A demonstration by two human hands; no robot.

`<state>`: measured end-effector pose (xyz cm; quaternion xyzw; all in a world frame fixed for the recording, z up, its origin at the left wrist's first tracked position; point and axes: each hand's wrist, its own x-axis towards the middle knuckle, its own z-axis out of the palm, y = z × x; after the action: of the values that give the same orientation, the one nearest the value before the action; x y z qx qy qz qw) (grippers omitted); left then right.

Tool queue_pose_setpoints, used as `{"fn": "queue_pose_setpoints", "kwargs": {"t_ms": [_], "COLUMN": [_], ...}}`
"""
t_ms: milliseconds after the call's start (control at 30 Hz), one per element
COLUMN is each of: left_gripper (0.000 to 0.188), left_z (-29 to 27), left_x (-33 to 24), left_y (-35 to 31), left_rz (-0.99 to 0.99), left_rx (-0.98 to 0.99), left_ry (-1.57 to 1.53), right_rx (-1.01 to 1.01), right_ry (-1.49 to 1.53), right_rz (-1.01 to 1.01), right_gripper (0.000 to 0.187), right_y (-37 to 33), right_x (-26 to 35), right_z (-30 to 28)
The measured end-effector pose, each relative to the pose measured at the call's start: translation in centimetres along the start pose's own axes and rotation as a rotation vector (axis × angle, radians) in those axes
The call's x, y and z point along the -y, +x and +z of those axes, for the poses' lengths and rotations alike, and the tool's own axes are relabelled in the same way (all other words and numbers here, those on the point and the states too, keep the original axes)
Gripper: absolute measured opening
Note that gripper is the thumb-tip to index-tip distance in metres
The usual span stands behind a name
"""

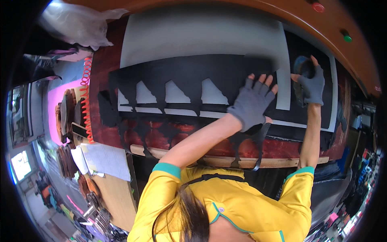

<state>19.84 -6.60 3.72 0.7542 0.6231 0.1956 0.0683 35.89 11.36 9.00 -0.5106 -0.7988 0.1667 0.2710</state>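
My left hand, in a grey fingerless glove, lies spread and flat on the right end of a black sheet. Several angular holes run along the sheet's near side, with a pale surface showing through. Further right, my right hand, gloved the same way, curls its fingers round a curved, bluish-rimmed tool that looks like a cutting die. That tool rests over another black piece, and its underside is hidden. Black scraps with rounded cut-outs hang over the near edge below my left hand.
A pale board covers the dark red table. Across the far side runs an orange-brown machine beam with red and green buttons. A wooden strip edges the near side. At left are a red coiled hose, papers and sole-shaped pieces.
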Motion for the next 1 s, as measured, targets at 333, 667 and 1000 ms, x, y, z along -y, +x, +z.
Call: {"fn": "queue_pose_setpoints", "kwargs": {"t_ms": [333, 667, 1000], "left_gripper": [0.055, 0.043, 0.041], "left_z": [2.9, -0.3, -5.8], "left_x": [-1.2, 1.0, 6.1], "left_y": [0.4, 1.9, 4.6], "left_rz": [-0.013, -0.175, 0.058], "left_rx": [-0.236, -0.283, -0.092], "left_ry": [-0.02, -0.572, -0.603], "right_rx": [0.139, 0.051, 0.404], "right_ry": [0.044, -0.151, 1.005], "right_rz": [0.132, 0.168, 0.401], "right_gripper": [0.095, 0.08, 0.045], "right_y": [1.1, -0.6, -11.7], "right_x": [-4.0, -3.5, 5.8], "right_z": [2.6, 3.0, 3.7]}}
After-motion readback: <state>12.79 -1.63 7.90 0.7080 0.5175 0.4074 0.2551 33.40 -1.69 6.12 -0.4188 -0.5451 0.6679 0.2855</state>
